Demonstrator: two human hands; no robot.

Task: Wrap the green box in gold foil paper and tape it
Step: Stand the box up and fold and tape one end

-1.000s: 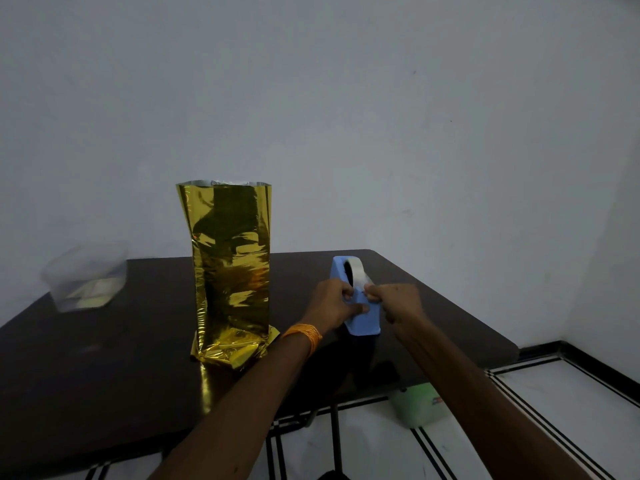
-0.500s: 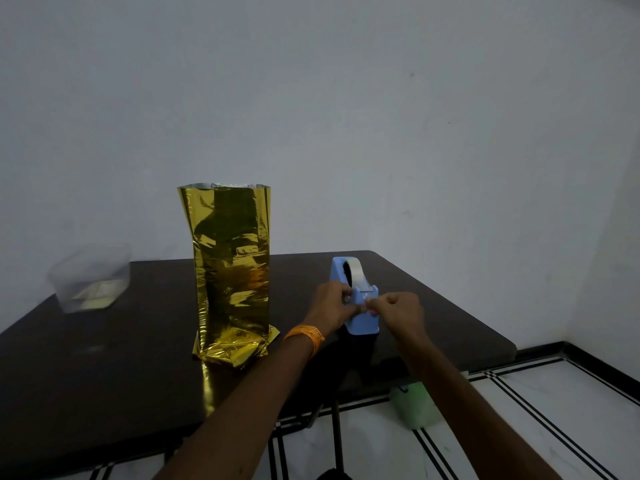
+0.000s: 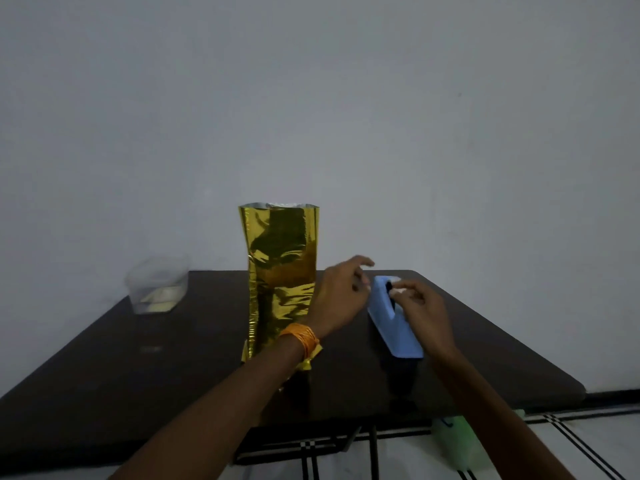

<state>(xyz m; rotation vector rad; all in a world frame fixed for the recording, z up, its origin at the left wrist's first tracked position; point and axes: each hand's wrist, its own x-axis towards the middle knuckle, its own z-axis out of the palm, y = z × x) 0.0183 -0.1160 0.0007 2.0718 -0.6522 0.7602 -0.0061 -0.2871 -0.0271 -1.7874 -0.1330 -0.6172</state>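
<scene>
So, left hand (image 3: 341, 299): we saw it raised just left of the dispenser's far end, forefinger stretched forward and the other fingers loosely bent. The frame was smeared there, and we made out nothing held in it.
Right hand (image 3: 424, 313): it hovered over the dispenser's right side, thumb and forefinger pinched together on a pale bit of tape.
Hands together: they were close but not touching, with the dispenser's far end between them.
Tape (image 3: 398, 291): a small whitish end showed at the right fingertips, above the dispenser's slot.
Tape dispenser (image 3: 394, 327): pale blue, it rested on the surface and ran from between the hands back along the inner side of the right wrist.
Gold foil paper (image 3: 280, 271): it stood upright as a tall sleeve just left of the left hand, open at the top, with crumpled folds at its foot behind the left wrist.
Green box: we could not see it under the foil.
Wristband (image 3: 301, 337): orange thread was wound round the left wrist.
Clear container (image 3: 157, 289): it sat well left of the left hand, beyond the foil, with something pale lying in its bottom.
Surface (image 3: 173, 375): dark and glossy, it lay beneath both hands.
Green object (image 3: 460, 441): it lay on the floor below the right forearm, too dim for us to identify.
Floor (image 3: 408, 459): pale tiles with black lines showed between the forearms.
</scene>
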